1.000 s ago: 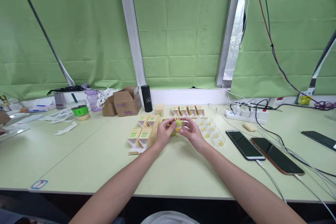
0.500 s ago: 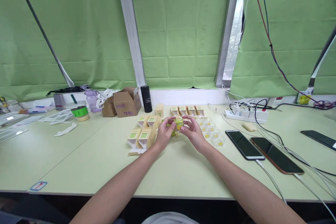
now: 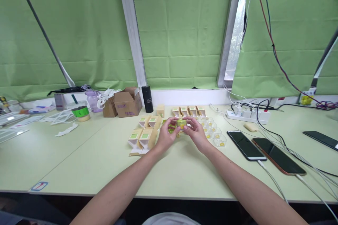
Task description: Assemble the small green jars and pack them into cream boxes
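Note:
Between my two hands is a small clear case with a yellow-green lid (image 3: 181, 122), a loop on top and something yellow inside. My left hand (image 3: 166, 136) pinches it from the left, and my right hand (image 3: 195, 130) grips it from the right with thumb and fingers. More yellow-green pieces (image 3: 171, 127) show behind my left fingers, partly hidden. To the right of my right hand stand several clear cups (image 3: 211, 130) with yellow bits inside. Cream cardboard boxes with green panels (image 3: 145, 136) lie left of my left hand, and a row of similar boxes (image 3: 188, 111) stands behind.
A black bottle (image 3: 147, 99) and a brown carton (image 3: 128, 103) stand at the back left, near a drink cup (image 3: 81, 111). Two phones, a black one (image 3: 246, 145) and an orange-edged one (image 3: 279, 156), lie right, cables trailing. Behind them sits a power strip (image 3: 248, 115).
The lidded case has turned upright between my fingers and shifted slightly right. My left thumb has slid lower and my fingers have changed their hold. The things on the table have not moved.

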`<state>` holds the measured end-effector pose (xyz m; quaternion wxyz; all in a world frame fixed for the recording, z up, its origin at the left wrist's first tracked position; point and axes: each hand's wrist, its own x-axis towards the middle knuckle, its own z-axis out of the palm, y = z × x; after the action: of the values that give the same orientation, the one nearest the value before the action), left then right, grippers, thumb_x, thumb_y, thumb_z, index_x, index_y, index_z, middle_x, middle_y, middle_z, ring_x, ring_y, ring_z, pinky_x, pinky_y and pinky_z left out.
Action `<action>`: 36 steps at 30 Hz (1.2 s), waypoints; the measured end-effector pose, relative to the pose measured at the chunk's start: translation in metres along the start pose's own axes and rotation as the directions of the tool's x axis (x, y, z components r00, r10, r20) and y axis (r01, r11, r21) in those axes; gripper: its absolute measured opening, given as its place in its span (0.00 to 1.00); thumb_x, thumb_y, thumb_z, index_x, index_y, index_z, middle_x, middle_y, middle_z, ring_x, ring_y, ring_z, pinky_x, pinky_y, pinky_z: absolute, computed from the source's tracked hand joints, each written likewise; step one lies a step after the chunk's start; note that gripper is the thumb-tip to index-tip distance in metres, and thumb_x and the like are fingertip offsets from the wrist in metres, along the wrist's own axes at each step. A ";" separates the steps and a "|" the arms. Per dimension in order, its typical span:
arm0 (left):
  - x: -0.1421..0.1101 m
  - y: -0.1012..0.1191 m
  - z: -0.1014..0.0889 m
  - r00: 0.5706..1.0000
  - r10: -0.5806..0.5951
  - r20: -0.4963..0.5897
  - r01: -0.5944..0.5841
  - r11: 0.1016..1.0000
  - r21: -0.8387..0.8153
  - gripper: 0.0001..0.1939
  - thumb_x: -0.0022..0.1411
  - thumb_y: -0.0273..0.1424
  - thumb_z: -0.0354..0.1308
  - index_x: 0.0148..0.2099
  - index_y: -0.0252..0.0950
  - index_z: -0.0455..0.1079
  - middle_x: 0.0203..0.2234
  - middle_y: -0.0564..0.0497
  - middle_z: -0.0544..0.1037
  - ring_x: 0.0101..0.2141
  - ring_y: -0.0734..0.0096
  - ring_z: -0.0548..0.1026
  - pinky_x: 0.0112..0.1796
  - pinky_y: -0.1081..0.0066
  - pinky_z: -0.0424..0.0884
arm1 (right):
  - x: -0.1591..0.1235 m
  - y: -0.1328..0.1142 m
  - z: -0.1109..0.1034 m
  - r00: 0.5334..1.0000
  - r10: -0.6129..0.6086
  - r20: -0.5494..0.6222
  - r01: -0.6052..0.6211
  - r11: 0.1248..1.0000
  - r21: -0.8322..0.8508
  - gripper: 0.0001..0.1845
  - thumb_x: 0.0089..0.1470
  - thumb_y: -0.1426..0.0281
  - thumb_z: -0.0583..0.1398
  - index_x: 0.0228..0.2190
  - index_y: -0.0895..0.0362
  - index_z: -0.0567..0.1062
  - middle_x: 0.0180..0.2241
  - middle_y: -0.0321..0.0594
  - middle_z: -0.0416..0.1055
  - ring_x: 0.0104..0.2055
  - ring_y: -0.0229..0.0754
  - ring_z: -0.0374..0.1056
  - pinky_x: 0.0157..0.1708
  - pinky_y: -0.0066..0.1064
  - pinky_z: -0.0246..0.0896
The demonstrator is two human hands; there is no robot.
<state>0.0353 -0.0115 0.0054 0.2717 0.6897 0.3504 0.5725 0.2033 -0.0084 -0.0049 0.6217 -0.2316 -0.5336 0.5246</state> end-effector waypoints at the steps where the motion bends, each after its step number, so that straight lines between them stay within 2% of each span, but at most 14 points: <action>1: 0.000 0.000 0.000 1.000 0.000 0.002 0.000 1.000 0.002 0.17 0.64 0.36 0.66 0.53 0.38 0.73 0.46 0.44 0.79 0.47 0.60 0.77 0.46 0.64 0.73 | 0.000 0.000 0.000 1.000 0.004 -0.003 -0.004 1.000 0.002 0.23 0.47 0.59 0.76 0.43 0.49 0.78 0.43 0.37 0.77 0.39 0.43 0.76 0.44 0.38 0.76; 6: -0.001 0.002 0.000 0.999 0.041 -0.027 -0.039 0.997 0.065 0.17 0.65 0.37 0.65 0.54 0.39 0.73 0.46 0.44 0.79 0.46 0.59 0.77 0.46 0.62 0.73 | -0.001 -0.002 0.004 1.000 0.027 0.000 -0.026 0.989 0.144 0.22 0.48 0.61 0.76 0.44 0.49 0.79 0.42 0.37 0.79 0.41 0.43 0.77 0.47 0.39 0.76; 10: -0.004 0.004 0.000 0.995 0.085 -0.045 -0.083 0.995 0.051 0.18 0.69 0.38 0.62 0.57 0.39 0.71 0.47 0.43 0.79 0.48 0.59 0.77 0.50 0.60 0.72 | -0.003 -0.003 0.006 0.994 0.096 0.052 -0.108 0.937 0.331 0.24 0.53 0.64 0.74 0.50 0.47 0.77 0.38 0.36 0.81 0.44 0.46 0.79 0.52 0.46 0.75; 14: -0.007 0.003 0.001 0.997 0.057 -0.052 -0.058 0.998 -0.027 0.17 0.71 0.39 0.59 0.58 0.40 0.70 0.46 0.44 0.79 0.48 0.60 0.78 0.50 0.60 0.74 | -0.001 0.000 0.000 0.982 0.172 0.075 -0.187 0.883 0.430 0.23 0.57 0.67 0.69 0.53 0.47 0.73 0.41 0.38 0.83 0.44 0.49 0.81 0.49 0.49 0.76; 19: -0.008 0.003 0.004 0.998 0.037 -0.046 -0.040 0.997 -0.059 0.15 0.70 0.38 0.60 0.56 0.39 0.70 0.45 0.45 0.79 0.47 0.61 0.79 0.49 0.61 0.75 | 0.002 0.011 -0.006 0.977 0.204 0.061 -0.207 0.848 0.488 0.17 0.61 0.71 0.65 0.51 0.49 0.73 0.42 0.42 0.84 0.44 0.50 0.82 0.48 0.49 0.78; 26: -0.008 0.003 0.004 0.999 0.023 -0.040 -0.025 0.999 -0.042 0.15 0.70 0.37 0.61 0.55 0.39 0.70 0.42 0.46 0.80 0.46 0.62 0.79 0.48 0.62 0.76 | 0.003 0.024 -0.008 0.978 0.206 0.044 -0.201 0.851 0.486 0.13 0.61 0.68 0.65 0.48 0.49 0.73 0.42 0.42 0.84 0.46 0.52 0.83 0.50 0.55 0.78; 31: -0.007 0.003 0.003 0.999 0.015 -0.045 -0.015 1.000 -0.006 0.15 0.70 0.38 0.61 0.55 0.39 0.70 0.43 0.46 0.80 0.46 0.62 0.79 0.49 0.61 0.75 | 0.003 0.019 -0.007 0.988 0.155 -0.007 -0.139 0.904 0.404 0.21 0.52 0.62 0.73 0.46 0.47 0.74 0.41 0.38 0.84 0.44 0.52 0.82 0.51 0.57 0.76; 36: -0.005 0.000 0.001 1.000 -0.014 -0.015 0.014 1.000 0.006 0.19 0.68 0.40 0.63 0.57 0.39 0.70 0.47 0.44 0.80 0.49 0.61 0.79 0.50 0.61 0.76 | 0.002 0.011 -0.004 0.989 0.130 -0.063 -0.099 0.928 0.358 0.27 0.46 0.63 0.76 0.46 0.47 0.75 0.32 0.32 0.80 0.37 0.46 0.78 0.49 0.53 0.76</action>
<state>0.0359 -0.0151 0.0024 0.2708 0.6839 0.3588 0.5746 0.2021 -0.0020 -0.0147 0.6438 -0.1691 -0.3888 0.6370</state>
